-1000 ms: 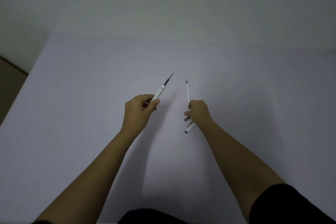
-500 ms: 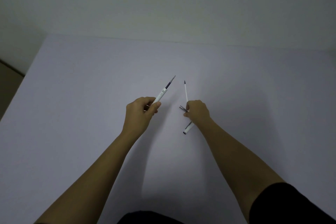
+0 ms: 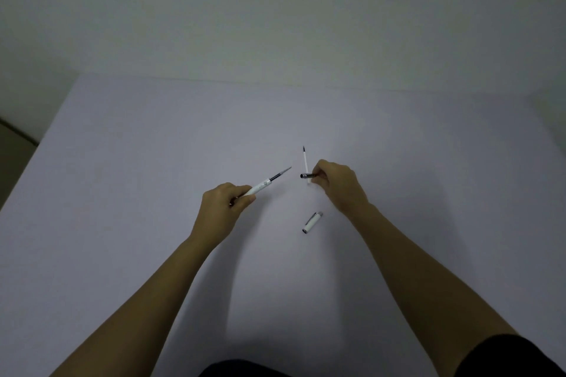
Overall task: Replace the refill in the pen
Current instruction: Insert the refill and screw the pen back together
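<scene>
My left hand (image 3: 225,208) grips a white pen barrel (image 3: 258,187) with a dark refill tip sticking out toward the upper right. My right hand (image 3: 340,185) pinches a small dark metal pen tip piece (image 3: 307,175), which points left. A thin white refill (image 3: 305,162) with a dark tip lies on the table just beyond that hand, pointing away from me. The white pen cap (image 3: 312,222) with a silver end lies loose on the table below my right hand.
A pale lavender table (image 3: 137,162) spreads under both arms, its far edge meeting a plain wall. The table's left edge drops to a darker floor (image 3: 12,147).
My right hand has lifted up and to the right, uncovering the white cap on the table. It now holds the dark tip piece pointing left. The left hand kept the barrel, tilting it lower.
</scene>
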